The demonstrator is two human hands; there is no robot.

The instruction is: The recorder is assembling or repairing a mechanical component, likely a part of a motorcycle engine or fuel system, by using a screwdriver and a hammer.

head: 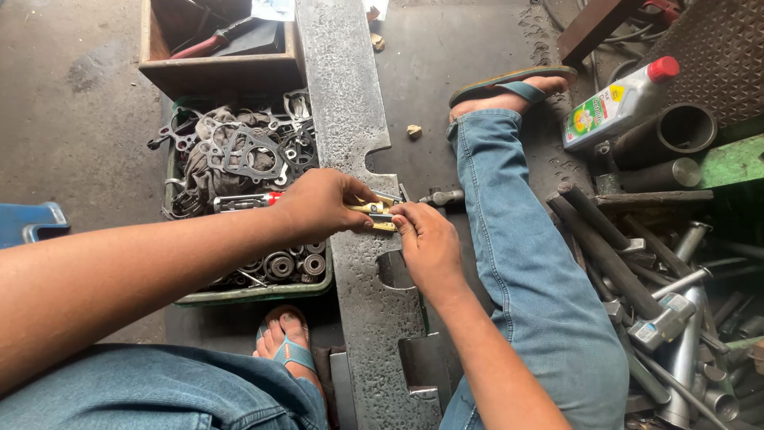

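Observation:
My left hand (318, 203) and my right hand (426, 243) meet over a long, rough grey metal plate (342, 95) that lies on the floor between my legs. Both pinch a small yellow brass-coloured part (374, 211) that rests on the plate. My left fingers hold its left end; my right fingertips press its right end. A thin metal pin or tool tip sticks out just above the part, toward a small grey tool (442, 196) lying on the floor beside it.
A green crate (239, 296) of gaskets, bearings and a red-tipped tool sits on the left. Behind it stands a wooden box (215, 76). On the right lie an oil bottle (617, 103), pipes (684, 129) and several steel rods and hammers (660, 318).

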